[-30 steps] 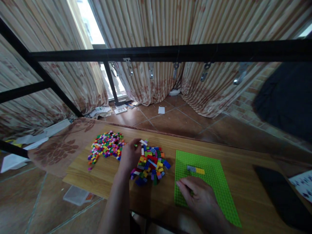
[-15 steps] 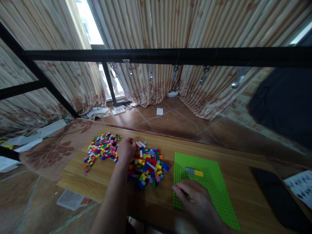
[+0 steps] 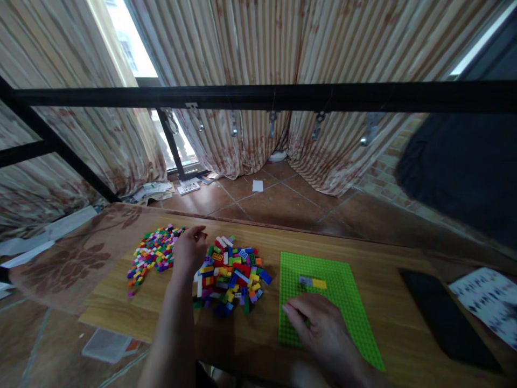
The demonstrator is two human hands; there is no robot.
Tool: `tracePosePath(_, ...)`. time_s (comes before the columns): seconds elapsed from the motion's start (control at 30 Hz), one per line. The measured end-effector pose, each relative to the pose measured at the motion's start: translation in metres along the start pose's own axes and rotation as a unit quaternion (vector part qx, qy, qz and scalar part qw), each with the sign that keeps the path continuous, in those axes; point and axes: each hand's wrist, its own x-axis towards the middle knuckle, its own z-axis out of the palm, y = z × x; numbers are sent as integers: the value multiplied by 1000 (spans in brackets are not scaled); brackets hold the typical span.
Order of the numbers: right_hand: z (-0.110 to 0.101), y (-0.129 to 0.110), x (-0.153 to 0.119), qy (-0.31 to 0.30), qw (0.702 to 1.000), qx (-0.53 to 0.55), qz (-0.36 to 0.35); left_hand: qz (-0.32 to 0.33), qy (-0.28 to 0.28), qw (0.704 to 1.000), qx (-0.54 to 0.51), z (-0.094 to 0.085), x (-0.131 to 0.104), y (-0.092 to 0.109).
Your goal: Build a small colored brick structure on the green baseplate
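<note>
My left hand (image 3: 190, 249) is over the table between two heaps of toy bricks, its fingers bent together. A bit of red shows at its fingertips, seemingly a small red brick (image 3: 205, 235). To its right lies the heap of larger bricks (image 3: 238, 275); the heap of small bricks (image 3: 157, 248) is on its left. My right hand (image 3: 317, 321) is closed, thumb against fingers, over the left part of a green baseplate (image 3: 347, 307). Whatever it may hold is hidden. Just beyond it on the baseplate sit a grey brick (image 3: 306, 281) and a yellow brick (image 3: 319, 283), end to end.
A dark flat panel (image 3: 444, 318) lies on the wooden table (image 3: 266, 334) at the right, with a printed sheet (image 3: 488, 302) beyond it. A black metal bar (image 3: 250, 97) with hanging hooks crosses behind. A clear plastic box (image 3: 105, 345) is on the floor at left.
My left hand has drawn back left from the larger bricks, uncovering more of that heap. My right hand stays closed over the baseplate. The whole view has shifted slightly.
</note>
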Motion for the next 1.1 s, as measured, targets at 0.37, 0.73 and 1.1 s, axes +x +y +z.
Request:
tracePosePath(0.37,-25,-3,13,93,958,201,181,-102,-268,775,-562,61,-100,88)
tracePosePath(0.73,-56,41,8,82,960,174,202,3,-297,830,-473,110,-145,112)
tracePosePath(1.1,-69,71,-12,-15,984,1,176,174,-200,947,-179,112,-134,82)
